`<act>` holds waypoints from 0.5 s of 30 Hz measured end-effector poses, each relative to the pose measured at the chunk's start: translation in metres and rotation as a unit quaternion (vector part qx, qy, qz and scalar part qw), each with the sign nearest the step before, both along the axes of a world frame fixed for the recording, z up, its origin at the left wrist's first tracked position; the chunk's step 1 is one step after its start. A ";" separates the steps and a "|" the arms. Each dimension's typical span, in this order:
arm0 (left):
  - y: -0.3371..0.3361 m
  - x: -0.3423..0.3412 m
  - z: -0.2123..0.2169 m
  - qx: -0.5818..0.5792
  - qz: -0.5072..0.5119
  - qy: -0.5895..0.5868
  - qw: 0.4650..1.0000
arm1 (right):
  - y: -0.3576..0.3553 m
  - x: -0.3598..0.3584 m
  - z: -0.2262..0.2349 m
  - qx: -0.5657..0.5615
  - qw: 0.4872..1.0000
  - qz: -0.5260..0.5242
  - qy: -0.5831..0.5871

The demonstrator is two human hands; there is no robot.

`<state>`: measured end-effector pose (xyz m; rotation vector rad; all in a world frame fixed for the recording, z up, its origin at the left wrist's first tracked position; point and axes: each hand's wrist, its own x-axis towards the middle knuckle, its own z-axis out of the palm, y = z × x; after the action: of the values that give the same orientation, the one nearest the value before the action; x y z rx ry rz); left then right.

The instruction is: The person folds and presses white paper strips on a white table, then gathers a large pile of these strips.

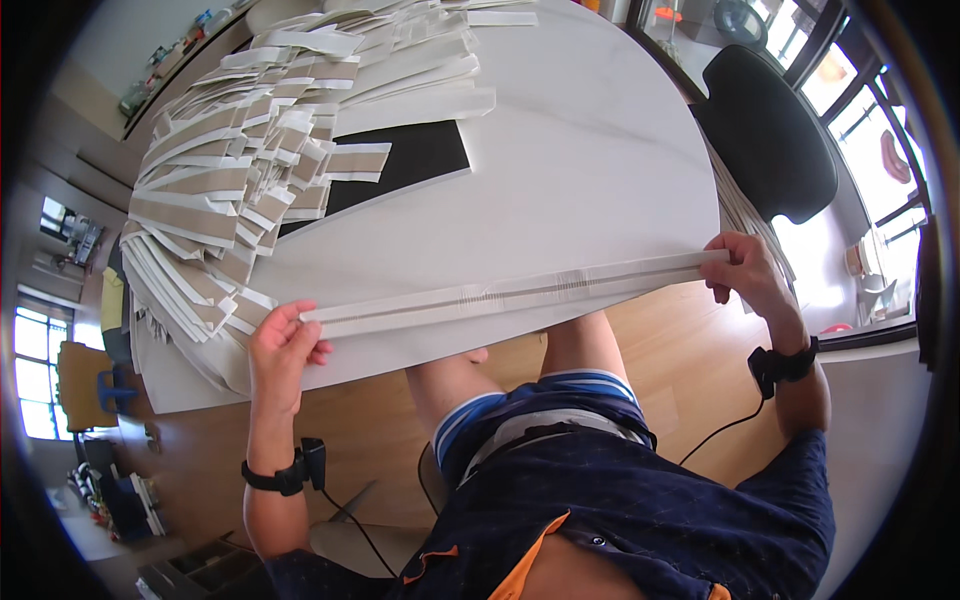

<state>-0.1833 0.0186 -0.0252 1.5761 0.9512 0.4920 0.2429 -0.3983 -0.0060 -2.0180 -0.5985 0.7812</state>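
A long white strip (520, 290), pale with a darker line along its length and some ribbed patches near its middle, stretches across the near edge of the white table. My left hand (287, 350) pinches its left end between thumb and fingers. Its right end is gripped by my right hand (745, 272), out past the table's right front edge. The strip slants slightly, with the right end farther from me. Left of centre on the table lies a big heap of white and beige strips (215, 180), its lower part close beyond my left hand.
A black flat sheet (420, 160) lies partly under the heap on the white table (590, 130). A black chair (770, 135) stands at the table's right side. More long strips (738, 205) hang or stand between chair and table. Cables run from the black bands on both my wrists.
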 end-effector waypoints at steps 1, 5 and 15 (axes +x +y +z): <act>0.003 0.005 -0.002 -0.015 0.008 0.001 1.000 | -0.002 -0.001 -0.002 0.017 1.000 -0.004 -0.003; 0.006 0.013 -0.001 -0.033 0.003 0.022 0.999 | -0.010 -0.006 -0.011 0.021 1.000 -0.018 0.005; 0.019 0.025 -0.002 -0.074 0.019 -0.014 0.997 | -0.031 -0.019 -0.033 0.118 0.983 -0.076 0.116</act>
<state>-0.1585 0.0379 -0.0272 1.4158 0.9766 0.4584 0.2240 -0.4296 -0.0389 -1.7046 -0.3788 0.7990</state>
